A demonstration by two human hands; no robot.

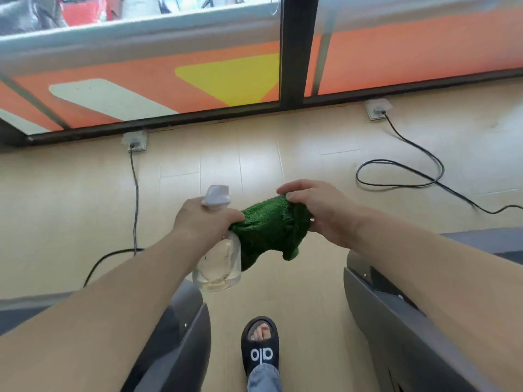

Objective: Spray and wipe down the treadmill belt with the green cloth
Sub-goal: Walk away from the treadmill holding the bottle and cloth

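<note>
The green cloth [270, 226], a thick fuzzy towel, hung bunched in mid-air above the pale floor, stretched between both hands with one corner drooping. Just beside it, touching its left edge, the clear spray bottle [218, 264] with a pale grey nozzle hung upright, nearly empty.

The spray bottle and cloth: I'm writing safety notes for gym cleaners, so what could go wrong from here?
The left hand holds both the spray bottle and a corner of the green cloth, so the bottle might slip. Spray could reach the floor sockets. The looped cable is a trip risk for the sandalled foot.
</note>
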